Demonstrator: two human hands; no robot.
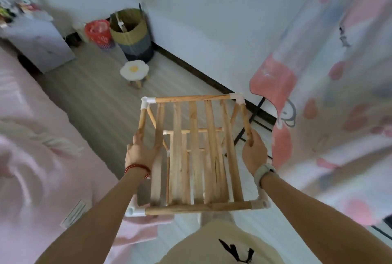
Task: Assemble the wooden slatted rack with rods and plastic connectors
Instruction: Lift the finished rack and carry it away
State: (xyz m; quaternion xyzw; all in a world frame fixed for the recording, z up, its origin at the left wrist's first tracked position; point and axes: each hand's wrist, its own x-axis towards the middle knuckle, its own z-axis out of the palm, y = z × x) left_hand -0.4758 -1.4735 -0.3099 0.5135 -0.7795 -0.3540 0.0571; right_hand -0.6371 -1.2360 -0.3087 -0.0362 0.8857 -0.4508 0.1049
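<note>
Both hands are gripping the rack [195, 153] off the floor, left hand [139, 153] and right hand [253, 153] curling round opposite side rods; keeping it level should be sparing the connectors [146, 102] strain.

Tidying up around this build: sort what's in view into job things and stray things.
Job: wooden rack, its white connectors, left hand and right hand holding its side rods.
Lying about: stool, red basket, tall bin, curtain.

One head-worn wide-angle camera looks steeply down, close above the forearms, toward the floor [89, 94].
</note>
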